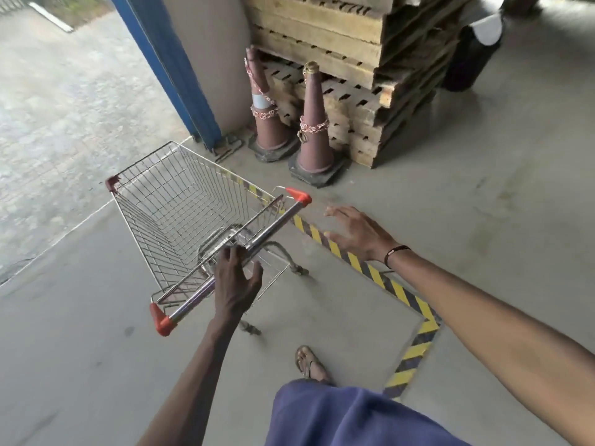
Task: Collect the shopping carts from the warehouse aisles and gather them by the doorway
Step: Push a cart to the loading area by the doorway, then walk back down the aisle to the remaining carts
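Observation:
An empty wire shopping cart (167, 201) with orange handle caps stands on the concrete floor by the open doorway, its nose toward the outside paving. My left hand (236, 281) lies on the middle of the chrome handle bar (273, 225). Its fingers bend over the bar and its thumb sticks out to the side. My right hand (357, 235) hovers to the right of the cart, fingers spread, touching nothing.
Two brown traffic cones (314, 136) with chains stand just ahead on the right, against a stack of wooden pallets (360, 69). A blue door frame (174, 69) edges the opening. Yellow-black floor tape (380, 272) runs under my right arm. My sandalled foot (310, 363) is behind the cart.

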`<state>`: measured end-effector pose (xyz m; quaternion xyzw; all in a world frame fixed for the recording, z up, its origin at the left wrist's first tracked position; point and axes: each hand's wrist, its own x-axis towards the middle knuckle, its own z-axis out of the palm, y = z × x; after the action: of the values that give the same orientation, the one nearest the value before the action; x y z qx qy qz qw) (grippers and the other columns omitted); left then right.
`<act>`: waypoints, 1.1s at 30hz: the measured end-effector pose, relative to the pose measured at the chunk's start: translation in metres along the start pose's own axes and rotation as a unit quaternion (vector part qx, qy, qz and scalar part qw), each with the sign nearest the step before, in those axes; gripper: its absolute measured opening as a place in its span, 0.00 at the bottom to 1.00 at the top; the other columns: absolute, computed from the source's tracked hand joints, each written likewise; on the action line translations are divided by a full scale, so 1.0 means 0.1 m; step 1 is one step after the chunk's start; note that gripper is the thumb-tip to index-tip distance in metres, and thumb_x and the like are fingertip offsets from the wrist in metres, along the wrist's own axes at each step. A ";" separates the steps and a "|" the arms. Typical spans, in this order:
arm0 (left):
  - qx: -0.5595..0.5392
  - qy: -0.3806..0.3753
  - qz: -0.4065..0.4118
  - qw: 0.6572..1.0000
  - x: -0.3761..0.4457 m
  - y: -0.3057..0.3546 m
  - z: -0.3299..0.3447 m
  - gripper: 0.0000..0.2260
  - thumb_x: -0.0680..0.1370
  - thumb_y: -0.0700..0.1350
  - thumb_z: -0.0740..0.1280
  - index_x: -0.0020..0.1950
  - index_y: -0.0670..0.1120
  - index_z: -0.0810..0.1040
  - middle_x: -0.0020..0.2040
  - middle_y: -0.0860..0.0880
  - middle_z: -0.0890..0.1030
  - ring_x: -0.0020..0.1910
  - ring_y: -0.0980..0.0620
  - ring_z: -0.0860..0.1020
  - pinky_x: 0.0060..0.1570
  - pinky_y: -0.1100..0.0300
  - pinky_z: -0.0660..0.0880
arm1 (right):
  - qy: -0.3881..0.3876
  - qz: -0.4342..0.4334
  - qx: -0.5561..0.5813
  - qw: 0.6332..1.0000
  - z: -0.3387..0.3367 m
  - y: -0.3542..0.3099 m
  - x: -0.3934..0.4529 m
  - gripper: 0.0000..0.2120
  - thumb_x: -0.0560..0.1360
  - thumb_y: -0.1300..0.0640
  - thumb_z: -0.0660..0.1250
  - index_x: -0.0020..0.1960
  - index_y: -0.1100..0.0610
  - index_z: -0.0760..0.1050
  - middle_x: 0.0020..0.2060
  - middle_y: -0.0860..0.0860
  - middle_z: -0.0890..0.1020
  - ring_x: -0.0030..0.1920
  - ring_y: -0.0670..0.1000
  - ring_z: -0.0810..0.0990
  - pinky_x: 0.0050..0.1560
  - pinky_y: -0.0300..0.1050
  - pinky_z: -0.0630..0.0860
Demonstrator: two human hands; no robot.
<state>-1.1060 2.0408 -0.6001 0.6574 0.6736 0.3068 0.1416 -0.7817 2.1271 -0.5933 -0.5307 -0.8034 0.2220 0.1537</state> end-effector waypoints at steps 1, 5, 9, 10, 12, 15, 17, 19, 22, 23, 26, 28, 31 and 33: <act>-0.019 -0.011 0.017 1.000 0.00 0.18 0.09 0.12 0.75 0.50 0.69 0.54 0.44 0.76 0.51 0.47 0.74 0.49 0.47 0.73 0.52 0.46 0.73 | 0.017 0.022 0.004 1.000 -0.09 0.09 -0.23 0.24 0.83 0.46 0.70 0.77 0.53 0.73 0.75 0.52 0.76 0.74 0.54 0.73 0.74 0.49 0.71; -0.072 -0.066 0.097 0.991 -0.10 0.98 0.56 0.11 0.74 0.48 0.70 0.53 0.44 0.76 0.52 0.49 0.73 0.48 0.50 0.73 0.49 0.50 0.72 | 0.078 0.106 0.031 0.991 -0.36 0.50 -1.34 0.24 0.85 0.43 0.66 0.77 0.52 0.72 0.77 0.51 0.74 0.76 0.53 0.71 0.74 0.46 0.66; -0.136 -0.132 0.174 0.966 -0.49 1.91 1.10 0.08 0.74 0.45 0.70 0.50 0.45 0.75 0.50 0.50 0.74 0.46 0.49 0.75 0.47 0.59 0.67 | 0.168 0.189 0.071 0.965 -0.51 0.82 -2.64 0.21 0.86 0.42 0.65 0.75 0.50 0.72 0.73 0.49 0.76 0.71 0.50 0.74 0.70 0.48 0.71; -0.146 -0.155 0.187 0.959 -0.63 2.12 1.25 0.09 0.74 0.46 0.70 0.51 0.46 0.75 0.50 0.50 0.74 0.46 0.49 0.76 0.47 0.59 0.68 | 0.191 0.215 0.084 0.954 -0.52 0.89 -2.97 0.21 0.86 0.43 0.65 0.75 0.49 0.71 0.72 0.48 0.76 0.69 0.49 0.75 0.69 0.47 0.71; -0.164 -0.206 0.210 0.942 -0.96 2.55 1.55 0.09 0.75 0.48 0.69 0.52 0.45 0.75 0.52 0.49 0.75 0.47 0.48 0.77 0.46 0.58 0.69 | 0.236 0.270 0.105 0.928 -0.51 1.01 -3.65 0.20 0.85 0.42 0.65 0.74 0.48 0.71 0.70 0.47 0.77 0.67 0.48 0.76 0.67 0.47 0.72; -0.183 -0.281 0.263 0.904 -1.54 3.18 2.00 0.09 0.75 0.47 0.70 0.52 0.45 0.75 0.52 0.49 0.75 0.47 0.49 0.76 0.46 0.60 0.67 | 0.296 0.337 0.115 0.886 -0.44 1.16 -4.63 0.21 0.86 0.40 0.64 0.75 0.47 0.70 0.69 0.47 0.77 0.65 0.48 0.77 0.67 0.48 0.73; -0.188 -0.329 0.305 0.874 -1.94 3.62 2.27 0.09 0.75 0.47 0.70 0.52 0.45 0.75 0.52 0.49 0.74 0.47 0.51 0.75 0.46 0.62 0.67 | 0.332 0.376 0.115 0.857 -0.41 1.22 -5.24 0.22 0.85 0.40 0.64 0.75 0.49 0.71 0.68 0.47 0.77 0.62 0.47 0.78 0.65 0.48 0.75; -0.193 -0.376 0.347 0.837 -2.32 4.05 2.51 0.09 0.75 0.46 0.70 0.52 0.45 0.75 0.52 0.48 0.74 0.48 0.51 0.75 0.47 0.62 0.68 | 0.378 0.412 0.116 0.821 -0.39 1.25 -5.81 0.21 0.85 0.41 0.65 0.74 0.50 0.72 0.67 0.47 0.78 0.59 0.46 0.79 0.62 0.48 0.76; -0.197 -0.434 0.408 0.779 -2.87 4.65 2.87 0.10 0.75 0.46 0.70 0.53 0.44 0.75 0.52 0.49 0.74 0.48 0.49 0.75 0.48 0.59 0.70 | 0.437 0.471 0.118 0.757 -0.34 1.27 -6.60 0.19 0.85 0.46 0.67 0.73 0.52 0.73 0.65 0.48 0.78 0.58 0.46 0.80 0.57 0.45 0.75; -0.198 -0.451 0.425 0.760 -3.04 4.84 3.00 0.10 0.75 0.46 0.70 0.53 0.44 0.75 0.52 0.49 0.74 0.49 0.49 0.75 0.49 0.59 0.70 | 0.453 0.491 0.118 0.735 -0.31 1.27 -6.85 0.19 0.85 0.46 0.68 0.73 0.52 0.74 0.64 0.48 0.78 0.57 0.46 0.80 0.56 0.43 0.75; -0.200 -0.495 0.478 0.698 -3.53 5.42 3.39 0.11 0.76 0.47 0.69 0.55 0.44 0.76 0.53 0.50 0.75 0.50 0.48 0.75 0.51 0.59 0.71 | 0.498 0.543 0.113 0.667 -0.22 1.30 -7.62 0.19 0.85 0.45 0.68 0.72 0.52 0.74 0.63 0.46 0.78 0.56 0.45 0.80 0.54 0.39 0.73; -0.204 -0.516 0.507 0.660 -3.85 5.82 3.67 0.12 0.76 0.49 0.68 0.56 0.44 0.76 0.54 0.51 0.75 0.50 0.48 0.76 0.51 0.60 0.71 | 0.519 0.576 0.108 0.622 -0.22 1.31 -8.11 0.18 0.85 0.45 0.68 0.71 0.52 0.75 0.64 0.46 0.78 0.55 0.44 0.80 0.53 0.35 0.72; -0.212 -0.537 0.531 0.620 -4.36 6.47 4.06 0.13 0.76 0.50 0.69 0.57 0.46 0.76 0.55 0.52 0.75 0.49 0.49 0.76 0.50 0.58 0.72 | 0.553 0.615 0.097 0.554 -0.29 1.36 -8.81 0.18 0.85 0.43 0.68 0.70 0.49 0.75 0.63 0.42 0.78 0.56 0.43 0.80 0.52 0.32 0.72; -0.218 -0.553 0.544 0.592 -4.73 6.91 4.26 0.13 0.76 0.48 0.70 0.58 0.46 0.76 0.55 0.52 0.76 0.49 0.48 0.77 0.50 0.55 0.74 | 0.574 0.639 0.085 0.505 -0.37 1.38 -9.23 0.18 0.85 0.42 0.68 0.70 0.49 0.76 0.63 0.41 0.77 0.57 0.43 0.81 0.51 0.36 0.75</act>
<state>-0.2555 1.6409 -0.6153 0.8945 -0.1042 0.0420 0.4328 -0.2960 1.3309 -0.6444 -0.8958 0.0407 -0.0258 0.4418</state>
